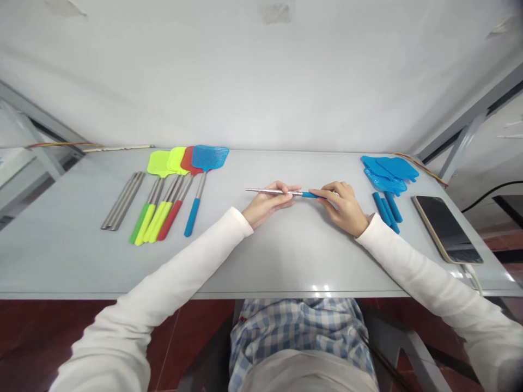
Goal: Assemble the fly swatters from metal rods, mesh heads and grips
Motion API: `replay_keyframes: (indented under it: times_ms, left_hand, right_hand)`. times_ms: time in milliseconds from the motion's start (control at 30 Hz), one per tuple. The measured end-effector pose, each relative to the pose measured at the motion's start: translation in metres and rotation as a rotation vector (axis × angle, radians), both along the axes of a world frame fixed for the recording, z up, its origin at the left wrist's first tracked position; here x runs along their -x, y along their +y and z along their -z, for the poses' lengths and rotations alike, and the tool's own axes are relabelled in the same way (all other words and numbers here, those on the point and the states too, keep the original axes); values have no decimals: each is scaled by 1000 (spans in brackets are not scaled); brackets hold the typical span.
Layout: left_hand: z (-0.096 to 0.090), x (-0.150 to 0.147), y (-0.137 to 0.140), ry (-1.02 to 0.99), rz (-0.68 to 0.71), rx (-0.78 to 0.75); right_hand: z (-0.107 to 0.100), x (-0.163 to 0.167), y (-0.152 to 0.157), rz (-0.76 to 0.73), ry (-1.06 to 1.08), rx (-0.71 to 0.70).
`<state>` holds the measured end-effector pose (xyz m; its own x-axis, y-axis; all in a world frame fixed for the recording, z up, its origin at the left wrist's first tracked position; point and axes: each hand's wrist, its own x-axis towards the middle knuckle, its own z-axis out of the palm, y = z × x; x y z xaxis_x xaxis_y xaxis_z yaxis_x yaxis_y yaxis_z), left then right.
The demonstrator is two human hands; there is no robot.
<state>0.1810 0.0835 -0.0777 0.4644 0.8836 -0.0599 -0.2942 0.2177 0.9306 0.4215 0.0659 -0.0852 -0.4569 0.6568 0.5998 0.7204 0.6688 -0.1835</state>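
One metal rod (261,190) meeting one blue grip (309,195), over the tabletop (265,256).
Pinched by left hand (266,203) at rod, right hand (342,207) at grip; probably best kept aligned and pressed straight.

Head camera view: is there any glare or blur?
Head view: bright glints on the grey table, at its near edge; the metal rod gleams; the right sleeve softens and darkens toward the lower corner; the blue fly swatter looks fairly sharp.

A smartphone (448,229) lies screen-up at right on the counter (318,261), a white cable (474,279) at its near end; a pale wall (261,81) stands behind, red floor tiles (36,332) below.
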Motion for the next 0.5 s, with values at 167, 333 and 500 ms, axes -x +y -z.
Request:
replay_keyframes:
  times_ms: [167,333,500]
  left_hand:
    - [0,-1,-3,78,118,-112]
    - [2,0,-1,58,128,-74]
    - [5,-2,1,-20,-13,11]
  right_hand:
    - [-5,12,-12,-55,81,23]
    - [-10,14,-14,-38,94,77]
    - [-19,-12,11,126,43,51]
